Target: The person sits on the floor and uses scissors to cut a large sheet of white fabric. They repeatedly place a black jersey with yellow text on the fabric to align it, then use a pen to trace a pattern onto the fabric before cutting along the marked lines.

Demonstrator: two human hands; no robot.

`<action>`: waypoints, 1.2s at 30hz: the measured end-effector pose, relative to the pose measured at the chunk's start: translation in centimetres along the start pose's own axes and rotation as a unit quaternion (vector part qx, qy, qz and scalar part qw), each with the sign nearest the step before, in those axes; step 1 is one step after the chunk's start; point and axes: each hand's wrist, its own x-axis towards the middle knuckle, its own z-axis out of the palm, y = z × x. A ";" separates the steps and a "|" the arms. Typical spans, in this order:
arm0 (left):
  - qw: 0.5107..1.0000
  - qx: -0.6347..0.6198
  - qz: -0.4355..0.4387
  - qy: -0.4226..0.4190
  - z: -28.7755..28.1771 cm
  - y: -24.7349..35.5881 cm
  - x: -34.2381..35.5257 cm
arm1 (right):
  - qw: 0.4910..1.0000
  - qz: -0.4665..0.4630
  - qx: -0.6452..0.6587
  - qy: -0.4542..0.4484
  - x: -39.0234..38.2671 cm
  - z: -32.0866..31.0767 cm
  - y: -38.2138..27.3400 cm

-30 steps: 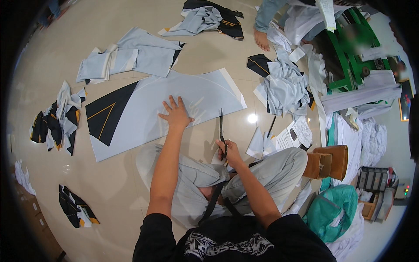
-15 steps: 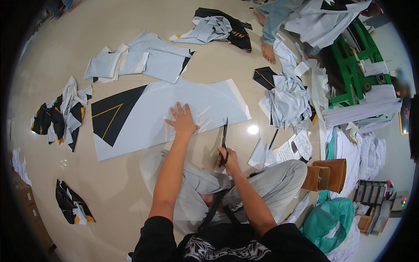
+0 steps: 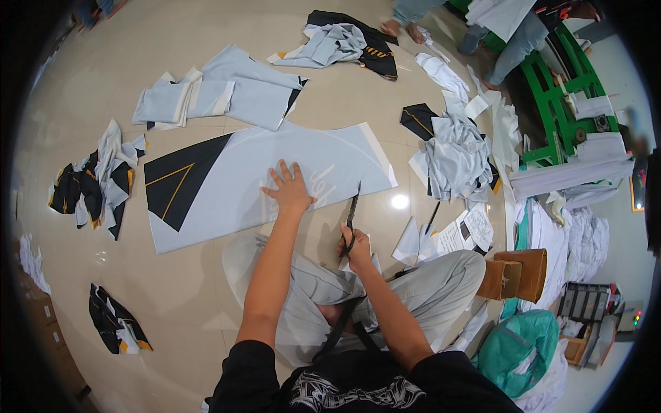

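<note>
A large pale grey-blue fabric piece lies flat on the floor in front of me, with a black section and yellow lines at its left end. My left hand presses down on its middle, fingers spread and holding nothing. In my right hand is a pair of black scissors, gripped by the handles. The scissor tips sit at the fabric's near edge, toward its right end. Whether the blades are parted cannot be made out.
Folded fabric pieces lie beyond, and a crumpled grey pile is at right. Black and yellow scraps are on the left. A green frame, brown boxes and a teal bag stand right. Another person's legs show at far right.
My right hand and the scissors have shifted slightly left, with the tips a little farther forward over the fabric edge. My left hand stays put. The other person has moved right.
</note>
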 end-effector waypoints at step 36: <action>1.000 -0.011 0.006 0.009 0.0 0.2 -0.2 | 0.992 -0.010 0.122 0.021 2.8 4.4 -1.6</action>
